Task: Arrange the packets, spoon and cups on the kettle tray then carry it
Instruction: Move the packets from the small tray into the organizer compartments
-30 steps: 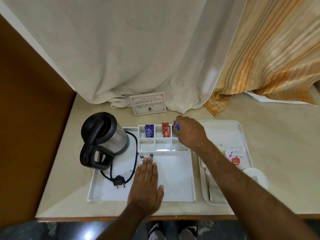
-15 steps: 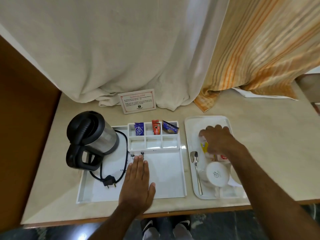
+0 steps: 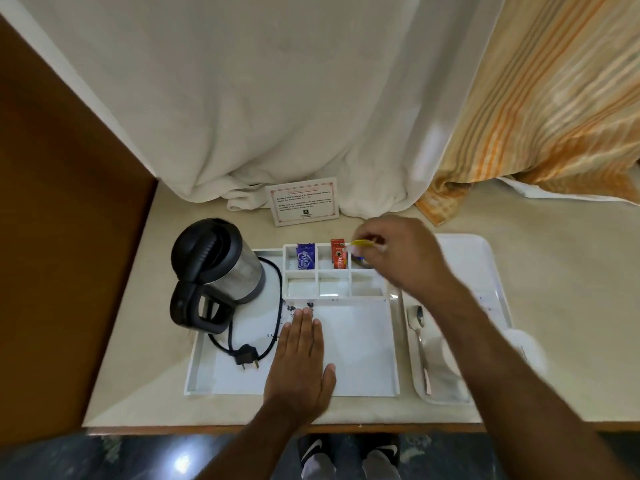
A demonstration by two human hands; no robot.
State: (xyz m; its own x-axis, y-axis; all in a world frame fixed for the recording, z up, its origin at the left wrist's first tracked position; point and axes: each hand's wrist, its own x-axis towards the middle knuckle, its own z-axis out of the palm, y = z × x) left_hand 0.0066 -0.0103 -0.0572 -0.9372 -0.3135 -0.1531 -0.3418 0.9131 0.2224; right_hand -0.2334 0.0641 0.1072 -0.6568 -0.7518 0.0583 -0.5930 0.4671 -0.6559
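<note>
The white kettle tray (image 3: 362,384) lies on the counter with a black and steel kettle (image 3: 216,268) at its left. In its back compartments stand a blue packet (image 3: 305,256) and a red packet (image 3: 338,257). My right hand (image 3: 401,258) hovers over the back right compartment, pinching a yellow packet (image 3: 362,242). My left hand (image 3: 300,358) rests flat and open on the tray floor. A second white tray (image 3: 485,268) to the right holds a spoon (image 3: 419,344). A white cup (image 3: 528,346) shows partly behind my right forearm.
A framed notice card (image 3: 302,201) stands behind the kettle tray, against white and orange-striped curtains (image 3: 311,98). The kettle's cord and plug (image 3: 247,356) lie on the tray floor. A brown wall (image 3: 62,220) bounds the counter on the left.
My right hand left the right tray with a yellow packet and moved up-left to the back right compartment. My left hand stayed flat on the tray.
</note>
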